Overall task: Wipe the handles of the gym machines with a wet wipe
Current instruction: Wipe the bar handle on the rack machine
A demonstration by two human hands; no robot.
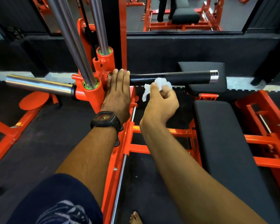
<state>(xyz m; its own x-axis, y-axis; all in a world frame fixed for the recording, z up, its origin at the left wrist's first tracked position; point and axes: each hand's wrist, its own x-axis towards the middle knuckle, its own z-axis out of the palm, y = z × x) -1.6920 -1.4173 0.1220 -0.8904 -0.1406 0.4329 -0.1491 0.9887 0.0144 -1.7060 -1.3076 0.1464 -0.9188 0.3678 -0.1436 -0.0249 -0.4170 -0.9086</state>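
A black machine handle [184,77] with a chrome end cap runs horizontally to the right from an orange carriage [94,88]. My left hand [117,92], a black watch on its wrist, lies flat with straight fingers over the handle's inner end, next to the carriage. My right hand [160,102] pinches a crumpled white wet wipe [158,84] and holds it against the near side of the handle's middle.
Two chrome guide rods [74,46] rise from the carriage, and a chrome weight sleeve [39,84] sticks out to the left. A black padded bench [221,139] on an orange frame [265,139] lies to the right. A mirror [176,13] spans the far wall.
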